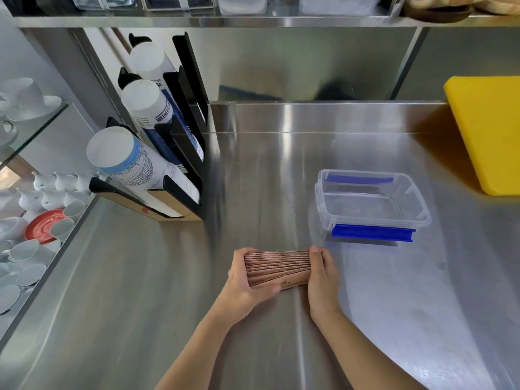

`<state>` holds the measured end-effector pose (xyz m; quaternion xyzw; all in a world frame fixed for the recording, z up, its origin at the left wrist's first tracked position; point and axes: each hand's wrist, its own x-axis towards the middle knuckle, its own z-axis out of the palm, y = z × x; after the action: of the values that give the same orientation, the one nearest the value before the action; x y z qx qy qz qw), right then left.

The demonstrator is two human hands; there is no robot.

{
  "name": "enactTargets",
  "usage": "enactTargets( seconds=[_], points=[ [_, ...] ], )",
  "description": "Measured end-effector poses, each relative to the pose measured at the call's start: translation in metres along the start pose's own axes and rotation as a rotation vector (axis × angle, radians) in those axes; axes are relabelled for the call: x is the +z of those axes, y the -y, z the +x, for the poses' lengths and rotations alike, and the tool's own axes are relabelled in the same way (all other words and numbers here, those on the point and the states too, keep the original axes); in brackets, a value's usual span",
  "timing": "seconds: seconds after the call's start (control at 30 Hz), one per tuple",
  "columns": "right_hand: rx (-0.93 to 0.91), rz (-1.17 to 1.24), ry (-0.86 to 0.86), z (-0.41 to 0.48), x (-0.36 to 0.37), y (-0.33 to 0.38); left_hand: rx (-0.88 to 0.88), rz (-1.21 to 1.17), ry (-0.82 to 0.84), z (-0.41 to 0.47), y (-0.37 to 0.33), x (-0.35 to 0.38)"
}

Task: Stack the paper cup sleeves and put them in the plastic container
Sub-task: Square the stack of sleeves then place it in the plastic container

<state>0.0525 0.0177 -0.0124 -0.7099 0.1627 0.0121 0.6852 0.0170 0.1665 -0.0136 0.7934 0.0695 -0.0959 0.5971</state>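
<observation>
Left hand [247, 280] and right hand [322, 280] fingers clamp the sleeve stack [277, 267] at lower centre; container [371, 204] sits upper right.

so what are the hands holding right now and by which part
A stack of brown cardboard cup sleeves, pressed between both hands: the left hand grips its left end, the right hand its right end.

Café or commercial kitchen work station: stainless-steel counter [267, 170] and backsplash; racked paper cups [146, 170]; white crockery [31, 249] on side shelves; yellow cutting board [489, 130].
</observation>
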Motion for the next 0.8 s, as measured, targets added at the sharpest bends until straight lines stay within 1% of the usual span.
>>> enactTargets(
  seconds=[0.03, 0.07, 0.2, 0.3, 0.4, 0.53, 0.63, 0.7, 0.8],
  points=[
    [-0.007, -0.016, 0.01, -0.001, -0.001, 0.001, 0.014, 0.135, -0.001, -0.002, 0.004, -0.004],
    [-0.01, -0.03, 0.019, -0.001, -0.002, 0.001, 0.037, 0.208, -0.01, -0.003, 0.008, -0.008],
    [-0.022, -0.083, 0.041, -0.003, -0.004, 0.003, 0.071, 0.157, -0.112, -0.008, 0.011, -0.013],
    [-0.044, -0.117, 0.093, -0.002, -0.008, 0.006, 0.085, 0.153, -0.143, -0.008, 0.01, -0.015],
    [-0.031, -0.136, 0.236, -0.001, -0.02, 0.009, 0.09, 0.174, -0.142, -0.009, 0.009, -0.015],
    [-0.015, -0.145, 0.51, 0.004, -0.047, 0.014, 0.101, 0.204, -0.151, -0.009, 0.01, -0.015],
    [0.021, -0.254, 0.631, 0.01, -0.059, 0.019, 0.1, 0.205, -0.156, -0.009, 0.012, -0.015],
    [0.015, -0.316, 0.637, 0.012, -0.062, 0.021, 0.113, 0.198, -0.157, -0.009, 0.013, -0.015],
    [0.004, -0.258, 0.537, 0.014, -0.064, 0.016, 0.138, 0.195, -0.163, -0.008, 0.011, -0.016]
  ],
)
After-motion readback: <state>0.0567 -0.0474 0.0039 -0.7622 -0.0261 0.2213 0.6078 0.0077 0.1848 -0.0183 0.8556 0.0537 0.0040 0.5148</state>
